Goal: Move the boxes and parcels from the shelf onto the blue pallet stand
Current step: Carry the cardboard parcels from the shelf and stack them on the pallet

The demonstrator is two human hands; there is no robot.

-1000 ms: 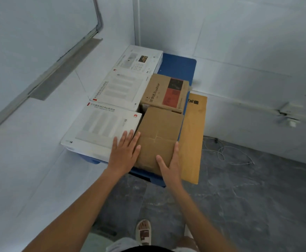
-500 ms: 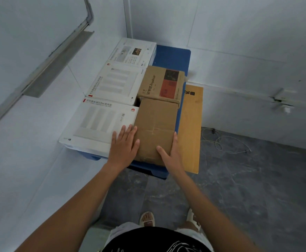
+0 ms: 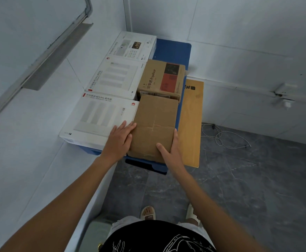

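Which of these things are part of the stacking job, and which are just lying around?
Job: plain brown box under both hands, Royalstar box, three white boxes, flat yellow carton, blue pallet stand.
Lying about: white cable on floor, wall socket.

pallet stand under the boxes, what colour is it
Blue: the plastic pallet stand shows bare at its far end in the head view.
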